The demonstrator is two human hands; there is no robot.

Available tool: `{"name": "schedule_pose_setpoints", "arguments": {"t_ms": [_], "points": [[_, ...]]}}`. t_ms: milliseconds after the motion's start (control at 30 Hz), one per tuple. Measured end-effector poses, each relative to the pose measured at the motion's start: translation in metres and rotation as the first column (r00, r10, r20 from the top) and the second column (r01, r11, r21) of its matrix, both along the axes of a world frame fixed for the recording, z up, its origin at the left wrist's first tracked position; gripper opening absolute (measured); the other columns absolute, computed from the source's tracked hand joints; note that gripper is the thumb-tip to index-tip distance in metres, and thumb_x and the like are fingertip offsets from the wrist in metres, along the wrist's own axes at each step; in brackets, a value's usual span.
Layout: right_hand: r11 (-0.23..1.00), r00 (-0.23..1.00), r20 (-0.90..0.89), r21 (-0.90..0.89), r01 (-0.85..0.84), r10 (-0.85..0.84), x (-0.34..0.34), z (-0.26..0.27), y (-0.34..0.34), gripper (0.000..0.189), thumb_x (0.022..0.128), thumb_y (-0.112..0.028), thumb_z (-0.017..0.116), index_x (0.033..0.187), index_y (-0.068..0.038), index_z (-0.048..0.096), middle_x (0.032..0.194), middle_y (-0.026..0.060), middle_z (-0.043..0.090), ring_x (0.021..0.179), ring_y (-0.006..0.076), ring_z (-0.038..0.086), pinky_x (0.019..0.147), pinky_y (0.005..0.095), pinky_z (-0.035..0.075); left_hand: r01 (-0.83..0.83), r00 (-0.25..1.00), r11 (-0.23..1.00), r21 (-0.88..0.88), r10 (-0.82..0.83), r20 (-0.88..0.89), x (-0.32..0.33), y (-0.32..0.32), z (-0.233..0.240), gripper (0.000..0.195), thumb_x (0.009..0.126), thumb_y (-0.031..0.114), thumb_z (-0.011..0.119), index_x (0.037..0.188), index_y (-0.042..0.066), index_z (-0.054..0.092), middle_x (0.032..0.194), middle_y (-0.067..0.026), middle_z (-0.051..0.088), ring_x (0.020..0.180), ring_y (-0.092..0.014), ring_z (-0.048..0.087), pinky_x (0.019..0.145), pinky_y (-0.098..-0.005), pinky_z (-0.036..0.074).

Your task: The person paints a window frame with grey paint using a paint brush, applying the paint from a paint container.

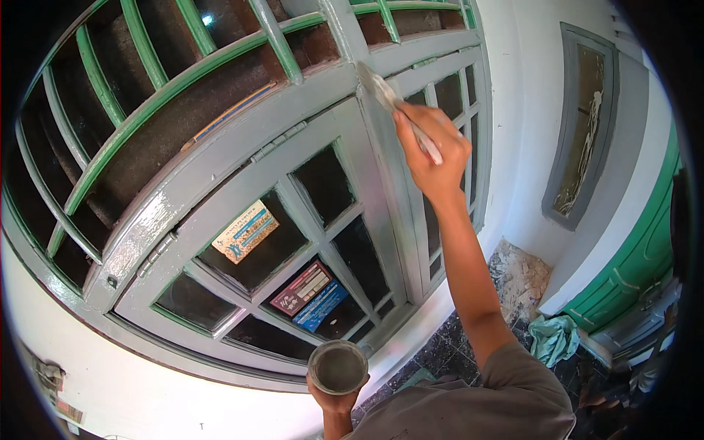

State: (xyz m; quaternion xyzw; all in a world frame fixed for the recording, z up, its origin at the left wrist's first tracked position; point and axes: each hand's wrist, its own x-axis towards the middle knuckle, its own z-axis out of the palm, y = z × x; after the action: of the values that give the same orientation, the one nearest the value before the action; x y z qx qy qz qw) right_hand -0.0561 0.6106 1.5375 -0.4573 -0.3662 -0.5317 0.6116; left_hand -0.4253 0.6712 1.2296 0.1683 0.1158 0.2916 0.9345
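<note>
My right hand (437, 148) grips a paintbrush (415, 129), its bristles against the grey window frame (360, 71) where the upright meets the upper rail. Low in the view, my left hand (336, 397) holds a round cup of grey paint (338, 367) from beneath. Between the hands is a grey casement sash (324, 239) with dark panes, two hinges and several stickers. Above the rail curve window bars (137, 121), some green and some grey. A pencil (231, 115) lies on the ledge behind the rail. Grey paint shines wet-looking on the rail's left part.
To the right stands a white wall (511, 110) with a narrow grey-framed window (583, 126) streaked white. Beyond it is a green door (632, 275). A crumpled teal cloth (554, 338) and a paint-spattered sheet (517, 275) lie on the dark tiled floor (440, 346).
</note>
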Motion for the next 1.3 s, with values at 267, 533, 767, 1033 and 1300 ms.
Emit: {"name": "schedule_pose_setpoints", "arguments": {"t_ms": [267, 533, 767, 1033, 1300], "points": [[0.996, 0.991, -0.099, 0.035, -0.084, 0.087, -0.002, -0.003, -0.024, 0.007, 0.085, -0.002, 0.079, 0.092, 0.0, 0.078, 0.084, 0.01, 0.074, 0.067, 0.0178, 0.068, 0.061, 0.0275, 0.053, -0.007, 1.0, 1.0, -0.008, 0.007, -0.019, 0.002, 0.0, 0.0, 0.072, 0.096, 0.065, 0.05, 0.146, 0.014, 0.051, 0.141, -0.0194, 0.056, 0.126, -0.051, 0.051, 0.087, -0.0634, 0.054], [0.987, 0.981, -0.116, 0.044, -0.151, 0.156, 0.017, -0.011, -0.011, 0.009, 0.088, -0.002, 0.078, 0.096, 0.002, 0.078, 0.084, 0.0119, 0.074, 0.066, 0.0139, 0.067, 0.058, 0.0248, 0.05, -0.057, 0.998, 0.998, -0.034, 0.056, -0.03, 0.016, -0.003, -0.006, 0.071, 0.096, 0.064, 0.051, 0.146, 0.012, 0.051, 0.139, -0.0214, 0.057, 0.125, -0.052, 0.054, 0.087, -0.0648, 0.054], [0.732, 0.668, -0.318, 0.421, -0.536, 0.673, 0.008, -0.012, -0.029, 0.021, 0.097, -0.013, 0.072, 0.102, 0.007, 0.075, 0.083, 0.0135, 0.073, 0.063, 0.0145, 0.068, 0.054, 0.0249, 0.048, -0.087, 0.995, 0.991, -0.103, 0.08, -0.065, 0.023, -0.014, 0.0, 0.069, 0.099, 0.059, 0.049, 0.146, 0.008, 0.049, 0.136, -0.0243, 0.058, 0.118, -0.054, 0.059, 0.08, -0.0659, 0.058], [0.418, 0.31, -0.28, 0.613, -0.67, 0.908, 0.032, -0.041, 0.0, 0.03, 0.098, -0.019, 0.073, 0.107, 0.009, 0.071, 0.087, 0.0154, 0.073, 0.064, 0.0161, 0.068, 0.052, 0.0267, 0.048, -0.111, 0.991, 0.992, 0.06, 0.115, -0.07, 0.037, -0.027, 0.003, 0.065, 0.096, 0.044, 0.064, 0.145, 0.004, 0.046, 0.132, -0.0243, 0.06, 0.115, -0.048, 0.062, 0.085, -0.0623, 0.06], [0.433, 0.087, -0.462, 0.728, -0.531, 0.883, 0.011, -0.151, -0.011, 0.035, 0.097, -0.025, 0.074, 0.112, 0.006, 0.07, 0.087, 0.0122, 0.072, 0.068, 0.0154, 0.069, 0.053, 0.026, 0.047, -0.138, 0.99, 0.985, -0.1, 0.135, -0.031, 0.04, -0.035, -0.002, 0.064, 0.097, 0.048, 0.061, 0.144, 0.006, 0.048, 0.134, -0.024, 0.059, 0.119, -0.051, 0.06, 0.086, -0.0678, 0.059]]}}
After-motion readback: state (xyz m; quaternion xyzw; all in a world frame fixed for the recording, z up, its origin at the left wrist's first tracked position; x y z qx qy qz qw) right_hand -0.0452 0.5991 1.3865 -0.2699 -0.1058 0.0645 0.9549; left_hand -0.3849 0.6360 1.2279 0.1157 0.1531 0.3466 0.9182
